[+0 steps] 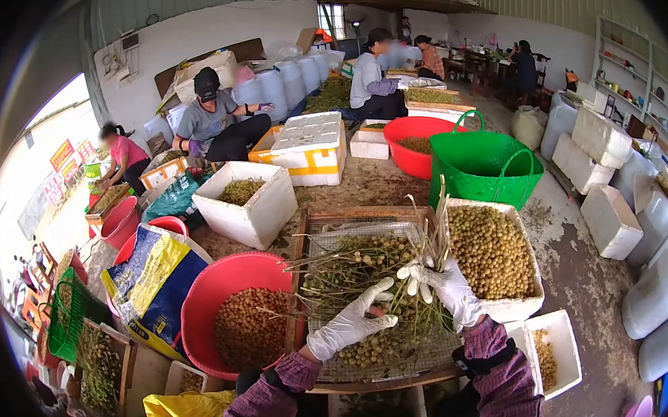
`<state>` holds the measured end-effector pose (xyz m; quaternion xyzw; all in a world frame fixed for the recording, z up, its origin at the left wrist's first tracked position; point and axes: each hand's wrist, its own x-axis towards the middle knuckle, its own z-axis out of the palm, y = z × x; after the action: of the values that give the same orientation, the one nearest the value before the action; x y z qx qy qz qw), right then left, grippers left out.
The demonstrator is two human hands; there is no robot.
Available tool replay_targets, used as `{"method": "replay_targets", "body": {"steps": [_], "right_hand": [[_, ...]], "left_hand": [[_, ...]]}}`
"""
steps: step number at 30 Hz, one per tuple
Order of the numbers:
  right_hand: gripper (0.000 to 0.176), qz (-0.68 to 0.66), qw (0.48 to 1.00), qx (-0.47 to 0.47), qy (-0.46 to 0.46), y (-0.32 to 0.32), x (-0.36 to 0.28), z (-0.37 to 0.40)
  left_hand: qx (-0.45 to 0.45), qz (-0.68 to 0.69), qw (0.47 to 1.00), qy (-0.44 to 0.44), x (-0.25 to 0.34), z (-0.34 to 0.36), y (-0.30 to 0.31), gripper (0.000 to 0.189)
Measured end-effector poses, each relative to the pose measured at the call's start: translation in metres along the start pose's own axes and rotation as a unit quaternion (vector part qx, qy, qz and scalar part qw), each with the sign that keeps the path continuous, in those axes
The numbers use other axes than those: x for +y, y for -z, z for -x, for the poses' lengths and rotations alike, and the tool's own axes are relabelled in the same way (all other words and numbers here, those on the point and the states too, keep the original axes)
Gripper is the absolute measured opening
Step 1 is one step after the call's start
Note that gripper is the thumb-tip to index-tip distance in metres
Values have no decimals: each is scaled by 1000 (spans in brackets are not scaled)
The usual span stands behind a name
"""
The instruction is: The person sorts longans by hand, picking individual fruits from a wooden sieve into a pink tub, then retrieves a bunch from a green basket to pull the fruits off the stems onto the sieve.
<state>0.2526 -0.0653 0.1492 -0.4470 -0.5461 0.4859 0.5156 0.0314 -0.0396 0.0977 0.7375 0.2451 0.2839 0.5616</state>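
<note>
One sieve (347, 210), one twig bundle (423, 242). Left hand (353, 320) half-open, resting on fruit (374, 352). Right hand (446, 288) closed around the bundle.

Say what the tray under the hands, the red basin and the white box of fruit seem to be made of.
Tray: wooden frame, brown and grainy, with a grey wire-mesh floor. Red basin: likely plastic, smooth and glossy. White box: probably foam, thick matt walls with chipped edges.
</note>
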Motion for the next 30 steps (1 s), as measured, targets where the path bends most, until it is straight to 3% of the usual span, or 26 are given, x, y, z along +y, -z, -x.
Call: {"method": "replay_targets", "body": {"steps": [2,3,6,7,10,11,14,18,19,22,27,30], "right_hand": [[21,-1,1000,-10,8,-2,8,0],[21,5,1000,3,5,-5,8,2],[19,-45,995,78,39,-9,17,1],[16,-15,997,75,16,-4,14,3],[8,-49,994,98,13,8,16,1],[12,-76,992,99,29,8,16,0],[12,-54,994,90,8,4,11,0],[11,-39,991,120,35,-10,3,0],[11,-29,991,128,30,-8,4,-1],[13,-25,988,151,23,0,12,-3],[20,-54,982,179,15,11,16,-4],[20,-56,983,176,25,17,18,-3]], "left_hand": [[-15,-20,998,-53,-6,-6,1,39],[-42,70,996,47,-6,-4,4,28],[-30,-36,997,61,-8,-4,12,20],[-16,61,996,67,-16,-2,12,18],[-38,-31,985,164,10,7,20,18],[-60,10,997,46,-18,9,22,21],[-9,77,997,-15,7,10,3,23],[-134,61,986,73,-23,1,0,23],[-99,110,987,63,-21,5,-4,24],[-69,89,988,106,-9,16,0,26],[-88,8,979,184,0,29,14,27],[-93,130,974,159,-25,34,24,27]]}}
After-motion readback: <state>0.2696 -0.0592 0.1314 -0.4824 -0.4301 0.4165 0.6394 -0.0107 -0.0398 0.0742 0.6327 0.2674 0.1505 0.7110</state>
